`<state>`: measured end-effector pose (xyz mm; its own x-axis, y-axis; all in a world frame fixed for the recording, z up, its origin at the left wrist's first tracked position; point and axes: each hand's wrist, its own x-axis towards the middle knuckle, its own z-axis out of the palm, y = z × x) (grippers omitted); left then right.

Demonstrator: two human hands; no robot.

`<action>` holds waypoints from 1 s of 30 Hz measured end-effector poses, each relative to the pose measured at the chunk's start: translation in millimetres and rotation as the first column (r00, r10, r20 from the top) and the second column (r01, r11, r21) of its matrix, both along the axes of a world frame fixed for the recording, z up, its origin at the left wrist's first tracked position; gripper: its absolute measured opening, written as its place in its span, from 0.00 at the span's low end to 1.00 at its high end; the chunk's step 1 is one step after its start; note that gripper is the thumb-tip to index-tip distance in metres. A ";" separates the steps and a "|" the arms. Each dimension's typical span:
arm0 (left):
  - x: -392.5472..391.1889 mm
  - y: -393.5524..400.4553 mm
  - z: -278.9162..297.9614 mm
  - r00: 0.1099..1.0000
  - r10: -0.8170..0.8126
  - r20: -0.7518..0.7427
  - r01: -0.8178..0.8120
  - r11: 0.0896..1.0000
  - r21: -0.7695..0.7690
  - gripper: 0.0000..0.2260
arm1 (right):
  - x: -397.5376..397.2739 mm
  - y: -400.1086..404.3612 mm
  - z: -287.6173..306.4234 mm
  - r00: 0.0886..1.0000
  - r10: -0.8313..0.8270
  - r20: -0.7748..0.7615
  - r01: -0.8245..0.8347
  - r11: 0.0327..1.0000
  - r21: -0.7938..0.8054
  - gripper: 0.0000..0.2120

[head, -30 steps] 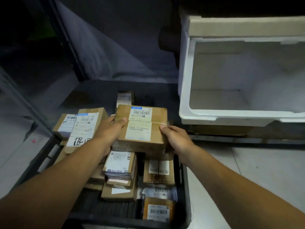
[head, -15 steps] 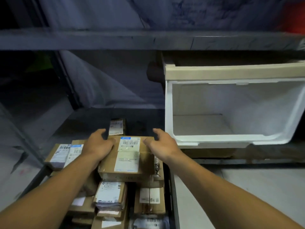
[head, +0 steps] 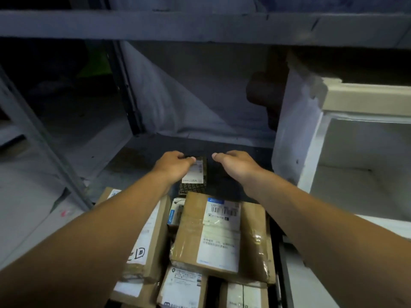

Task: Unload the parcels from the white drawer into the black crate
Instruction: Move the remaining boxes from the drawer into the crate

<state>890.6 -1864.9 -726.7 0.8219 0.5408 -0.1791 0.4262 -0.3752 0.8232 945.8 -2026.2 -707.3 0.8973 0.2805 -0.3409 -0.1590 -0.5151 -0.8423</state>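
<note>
2 hands in view, both reaching fwd over the parcel pile. Left hand (head: 172,166) grips a small dark parcel (head: 195,176) at the far end of the black crate (head: 281,274), approx 12 o'clock of the pile; thumb on its white label, fingers curled over the far edge. Right hand (head: 236,164) hovers just beside it at 3 o'clock, holding nothing, fingers loosely bent, hands apart. At least 6 more parcels nearer the camera, partly hidden by both forearms: a big brown box (head: 222,236) w/ barcode label and clear tape on top at centre, a long brown box (head: 146,245) w/ handwritten marks at its 9 o'clock, a small blue-edged packet (head: 175,213) wedged between them, 2 labelled boxes (head: 182,287) and (head: 243,295) at 6 o'clock. Can't tell how many lie under. White drawer (head: 311,156) sits at 3 o'clock, open; the part of its inside in view shows bare white. Grey shelf beam (head: 200,23) runs across the top, grey upright (head: 44,138) at 9 o'clock. Dark parcel: printed pattern wrap, one white label w/ barcode.
</note>
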 end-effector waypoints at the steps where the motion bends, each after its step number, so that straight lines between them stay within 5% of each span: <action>1: 6.0 6.0 -3.6 1.000 -0.005 -0.011 0.005 1.000 -0.017 0.19 | 7.4 7.8 -4.2 1.000 0.006 -0.027 -0.006 1.000 -0.010 0.29; 8: 50.1 46.5 -37.3 0.994 0.008 -0.106 -0.021 0.993 -0.115 0.25 | 54.6 52.1 -48.6 0.973 0.059 -0.221 -0.076 0.995 -0.068 0.33; 16: 90.4 69.3 -73.3 0.943 -0.041 -0.331 0.000 0.992 -0.123 0.26 | 93.5 86.3 -97.2 0.913 0.140 -0.382 -0.175 0.983 -0.058 0.19; 22: 99.4 64.6 -87.6 0.825 -0.147 -0.546 0.074 0.985 -0.155 0.17 | 101.3 95.6 -118.4 0.834 0.208 -0.512 -0.269 0.962 -0.047 0.12; 30: 100.1 60.3 -92.7 0.832 -0.132 -0.539 0.002 0.972 -0.235 0.03 | 102.7 91.8 -118.8 0.836 0.171 -0.521 -0.252 0.964 -0.087 0.06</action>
